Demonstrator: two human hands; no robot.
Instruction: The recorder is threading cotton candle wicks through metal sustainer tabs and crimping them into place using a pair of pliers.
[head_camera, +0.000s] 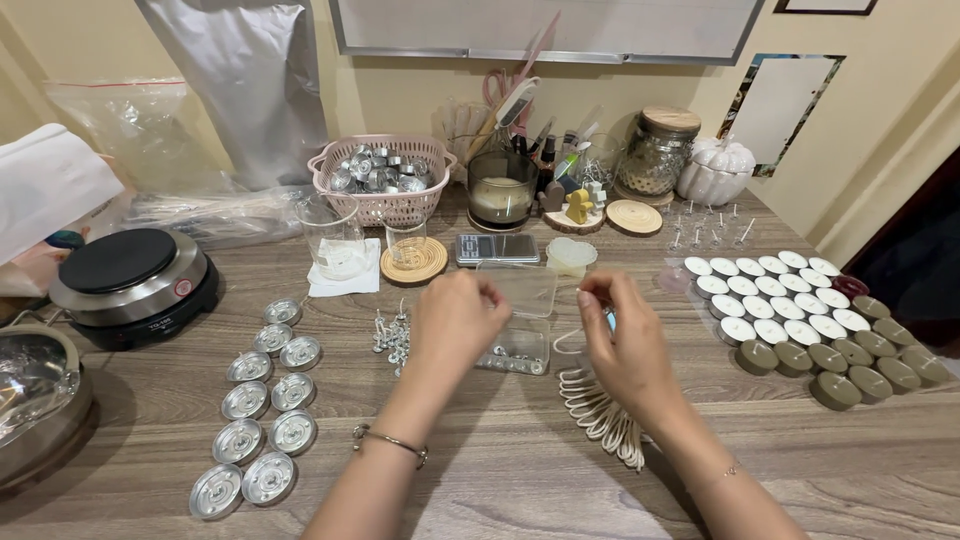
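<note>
Wood-grain bench (500, 470) runs up to a yellow wall, its far edge crowded with a pink basket (383, 180) of metal cups, a glass candle jar (501, 190), a lidded jar (657, 150) and a small scale (497, 248). From the head view, the left hand (455, 320) hovers over a clear plastic box (517, 318) with its fingers pinched together, apparently on a small metal piece too tiny to make out. The right hand (622, 340) is just right of the box, fingertips pinched on a thin white wick (570, 340). A bundle of wicks (600, 415) lies under that wrist. Empty tins (262, 410) sit in two rows to the left, near a hot plate (130, 280). Filled tealights (790, 310), white and olive, stand to the right.
</note>
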